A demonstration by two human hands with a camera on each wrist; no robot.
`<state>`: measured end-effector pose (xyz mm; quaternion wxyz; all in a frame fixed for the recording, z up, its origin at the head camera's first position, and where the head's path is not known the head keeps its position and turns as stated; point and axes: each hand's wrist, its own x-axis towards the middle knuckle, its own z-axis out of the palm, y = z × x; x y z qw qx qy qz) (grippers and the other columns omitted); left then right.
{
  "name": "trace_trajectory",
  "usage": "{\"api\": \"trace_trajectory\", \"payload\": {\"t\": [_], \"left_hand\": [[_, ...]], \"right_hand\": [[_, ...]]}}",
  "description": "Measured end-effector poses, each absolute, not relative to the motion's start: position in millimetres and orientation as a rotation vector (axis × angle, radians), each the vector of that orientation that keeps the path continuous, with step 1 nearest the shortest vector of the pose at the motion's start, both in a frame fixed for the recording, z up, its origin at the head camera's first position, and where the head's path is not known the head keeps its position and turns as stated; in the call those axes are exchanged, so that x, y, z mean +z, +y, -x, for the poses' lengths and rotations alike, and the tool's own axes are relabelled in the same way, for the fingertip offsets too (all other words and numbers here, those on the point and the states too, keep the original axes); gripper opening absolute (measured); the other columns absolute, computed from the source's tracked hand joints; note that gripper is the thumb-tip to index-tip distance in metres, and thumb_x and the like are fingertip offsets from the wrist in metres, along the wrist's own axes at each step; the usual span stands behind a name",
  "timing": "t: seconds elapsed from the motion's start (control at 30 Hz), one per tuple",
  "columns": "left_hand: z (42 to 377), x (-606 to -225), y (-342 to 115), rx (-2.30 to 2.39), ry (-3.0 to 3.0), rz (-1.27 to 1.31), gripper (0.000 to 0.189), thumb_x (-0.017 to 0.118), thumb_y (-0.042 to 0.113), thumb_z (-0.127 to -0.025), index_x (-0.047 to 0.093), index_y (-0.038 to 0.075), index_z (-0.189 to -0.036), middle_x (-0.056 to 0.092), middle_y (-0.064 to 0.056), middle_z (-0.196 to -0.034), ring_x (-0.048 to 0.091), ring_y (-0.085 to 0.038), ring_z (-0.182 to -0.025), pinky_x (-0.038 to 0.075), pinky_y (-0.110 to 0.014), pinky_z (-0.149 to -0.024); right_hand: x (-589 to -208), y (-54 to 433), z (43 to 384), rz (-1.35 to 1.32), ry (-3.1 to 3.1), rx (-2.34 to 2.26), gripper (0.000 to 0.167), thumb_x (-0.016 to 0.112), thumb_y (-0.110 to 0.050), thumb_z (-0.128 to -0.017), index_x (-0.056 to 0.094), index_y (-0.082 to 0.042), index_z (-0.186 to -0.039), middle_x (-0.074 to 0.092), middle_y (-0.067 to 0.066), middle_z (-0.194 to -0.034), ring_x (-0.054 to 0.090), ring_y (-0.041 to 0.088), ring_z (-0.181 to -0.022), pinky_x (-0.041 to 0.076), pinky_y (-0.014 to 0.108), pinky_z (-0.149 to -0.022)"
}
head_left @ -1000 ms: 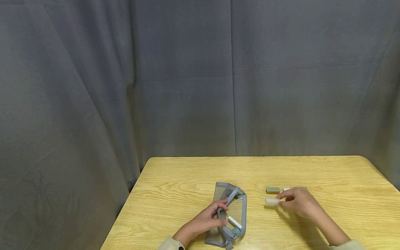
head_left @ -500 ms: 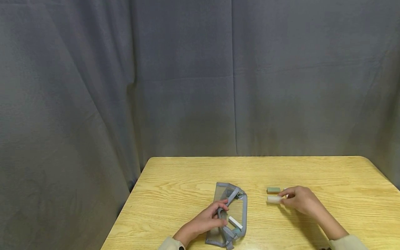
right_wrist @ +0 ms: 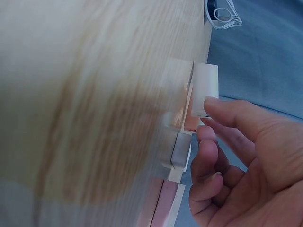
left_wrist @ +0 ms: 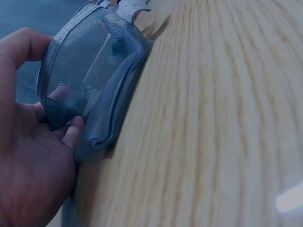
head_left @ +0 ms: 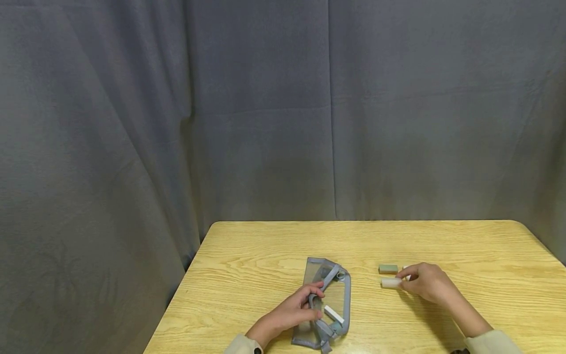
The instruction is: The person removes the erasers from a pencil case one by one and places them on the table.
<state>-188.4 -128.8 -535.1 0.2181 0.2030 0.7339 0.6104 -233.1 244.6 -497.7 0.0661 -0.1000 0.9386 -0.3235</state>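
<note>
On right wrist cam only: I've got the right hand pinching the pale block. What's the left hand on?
Observer: Head view: left hand holds a grey mesh pouch.
Operator: Anything in it?
Observer: A white stick shows within the pouch's outline; can't tell how deep it sits.
Operator: Right sleeve's out of my frame. Near the fingers?
Observer: No, the pale cuff sits up the forearm, clear of the right hand.

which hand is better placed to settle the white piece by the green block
Likely the right hand: it pinches the white piece near the green block; the left hand holds the mesh pouch.
</note>
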Motion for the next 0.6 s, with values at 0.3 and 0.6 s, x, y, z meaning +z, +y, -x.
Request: {"api": "trace_trajectory", "payload": {"t": [0.3,0.6], "left_hand": [[187.9,-535.4,-128.9,1.695,2.016,-0.564,0.037,0.065,0.009,-0.094,0.051,0.000,-0.128,0.029,-0.010,-0.164,0.022,-0.036,-0.153,0.030,-0.043,-0.119],[186.3,-531.8,-129.6,1.698,2.000,-0.571,0.038,0.063,0.008,-0.096,0.050,-0.002,-0.129,0.026,-0.012,-0.165,0.020,-0.035,-0.153,0.031,-0.040,-0.117]], "right_hand": [[-495.9,245.0,233.8,0.308,2.825,-0.948,0.026,0.076,-0.018,-0.089,0.076,-0.005,-0.112,0.067,0.005,-0.089,0.052,0.017,-0.069,0.043,0.029,-0.055],[-491.1,241.3,231.8,0.320,2.841,-0.956,0.038,0.075,-0.025,-0.089,0.071,-0.003,-0.119,0.067,0.004,-0.087,0.053,0.018,-0.069,0.043,0.033,-0.058]]}}
